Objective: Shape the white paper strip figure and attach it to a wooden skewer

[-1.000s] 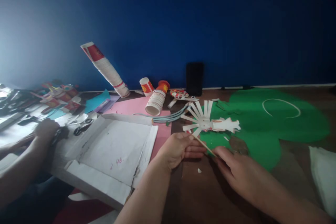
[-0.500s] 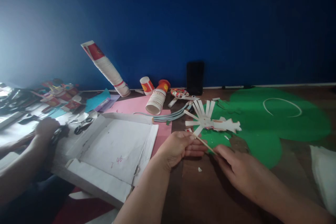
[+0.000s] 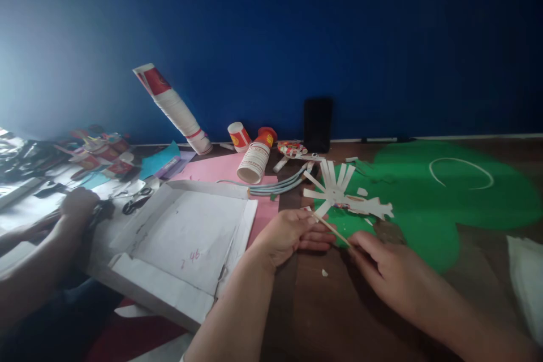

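Observation:
A thin pale stick [image 3: 333, 230] slants between my two hands above the brown table. Its upper end sits under the thumb of my left hand [image 3: 294, 235], whose other fingers stretch out below it. My right hand [image 3: 373, 257] pinches the lower end between thumb and fingers. Just beyond them lies a white paper cutout with fanned strips [image 3: 335, 194], close to my left fingertips. A ragged white paper piece [image 3: 373, 207] extends from it to the right, over a green paper sheet [image 3: 428, 243].
On the left are a white cardboard box lid [image 3: 182, 226] and a co-worker's hand [image 3: 80, 203] near scissors [image 3: 136, 201]. Stacked paper cups [image 3: 180, 116], a coiled cable [image 3: 280, 187] and a black phone-like slab [image 3: 318, 124] stand or lie towards the blue wall.
The view has shifted slightly, moving most things a little to the right. Both my hands keep the same hold on the stick. The fanned strips appear at a slightly different angle.

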Motion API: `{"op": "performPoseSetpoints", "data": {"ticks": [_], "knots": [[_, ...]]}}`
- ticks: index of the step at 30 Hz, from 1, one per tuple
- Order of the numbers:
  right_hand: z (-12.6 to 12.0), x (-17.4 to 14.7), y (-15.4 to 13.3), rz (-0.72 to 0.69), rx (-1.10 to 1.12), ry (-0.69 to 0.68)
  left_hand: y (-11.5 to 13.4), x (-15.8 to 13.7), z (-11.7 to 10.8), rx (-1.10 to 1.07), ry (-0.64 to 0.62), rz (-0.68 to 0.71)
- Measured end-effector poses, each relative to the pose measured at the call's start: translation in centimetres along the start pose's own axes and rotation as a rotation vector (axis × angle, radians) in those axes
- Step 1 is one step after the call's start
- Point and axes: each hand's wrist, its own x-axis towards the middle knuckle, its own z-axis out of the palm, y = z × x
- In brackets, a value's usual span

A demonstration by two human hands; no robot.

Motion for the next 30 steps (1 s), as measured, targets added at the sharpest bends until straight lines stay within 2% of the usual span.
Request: {"op": "performPoseSetpoints", "data": {"ticks": [5,9,16,23,30], "knots": [[-0.4,-0.1,0.0,0.052,0.140,-0.012,-0.2,0.4,-0.1,0.007,0.033,0.010],[-0.7,0.1,-0.2,0.065,0.156,-0.028,-0.4,0.6,-0.1,0.007,0.035,0.025],[-0.3,0.0,0.1,-0.014,-0.027,0.022,-1.0,1.1,0.2,-0.012,0.090,0.058],[0.0,-0.2,-0.3,-0.077,-0.272,0.068,-0.6,1.1,1.3,-0.041,0.217,0.002],[-0.1,0.0,-0.1,-0.024,-0.095,0.021,-0.4,1.3,1.8,-0.055,0.319,0.019]]}}
